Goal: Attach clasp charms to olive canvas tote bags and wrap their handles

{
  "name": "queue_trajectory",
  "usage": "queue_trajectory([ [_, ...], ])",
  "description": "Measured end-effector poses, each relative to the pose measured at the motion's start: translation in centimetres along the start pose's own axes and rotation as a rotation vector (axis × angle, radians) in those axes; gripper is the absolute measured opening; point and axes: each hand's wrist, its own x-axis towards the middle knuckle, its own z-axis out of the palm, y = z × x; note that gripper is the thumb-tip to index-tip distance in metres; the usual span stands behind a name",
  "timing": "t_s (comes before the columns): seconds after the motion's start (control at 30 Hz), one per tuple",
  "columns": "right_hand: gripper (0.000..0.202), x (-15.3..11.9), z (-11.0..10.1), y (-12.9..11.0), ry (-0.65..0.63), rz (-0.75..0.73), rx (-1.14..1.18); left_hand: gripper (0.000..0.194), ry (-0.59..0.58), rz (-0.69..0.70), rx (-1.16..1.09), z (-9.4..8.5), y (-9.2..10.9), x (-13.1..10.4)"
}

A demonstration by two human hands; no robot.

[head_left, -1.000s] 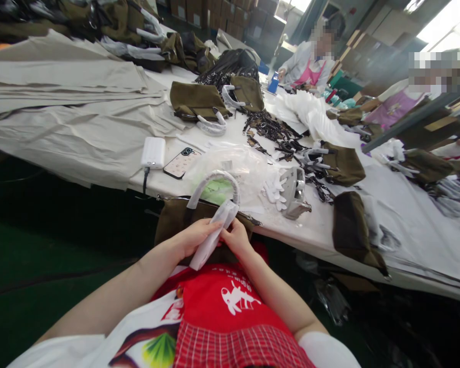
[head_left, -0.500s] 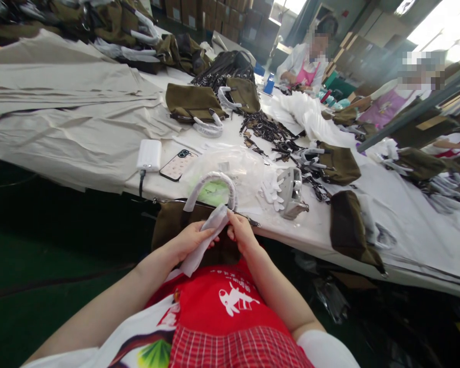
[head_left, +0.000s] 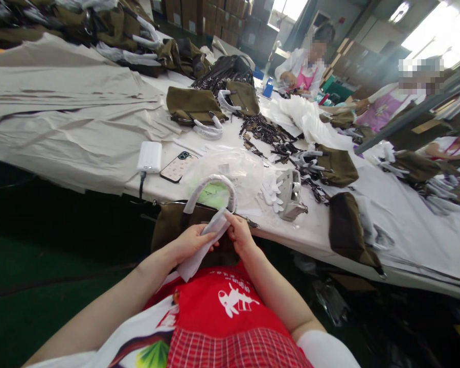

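Against olive bag [head_left: 172, 225], hand-held white wrapping [head_left: 201, 245]

We stand in a bag-making workshop: olive bags [head_left: 193, 105] and beige fabric sheets [head_left: 72, 110] cover the long counter [head_left: 402, 214], cardboard boxes [head_left: 210, 13] are stacked behind it, and aproned co-workers [head_left: 304, 69] sit at its far side.
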Motion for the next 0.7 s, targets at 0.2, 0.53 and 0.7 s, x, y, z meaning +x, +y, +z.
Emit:
queue_trajectory([
  [0.2, 0.045, 0.2, 0.9, 0.5, 0.099, -0.009, 0.047, 0.050, 0.002, 0.005, 0.016, 0.6, -0.1, -0.2],
  [0.53, 0.042, 0.0, -1.1, 0.4, -0.090, -0.017, -0.023, 0.046, -0.036, -0.125, -0.178, -0.1, 1.1, -0.6],
  [0.7, 0.045, -0.1, -1.3, 0.6, -0.171, -0.026, -0.102, 0.047, -0.026, -0.148, -0.185, 0.0, 1.1, -0.6],
])
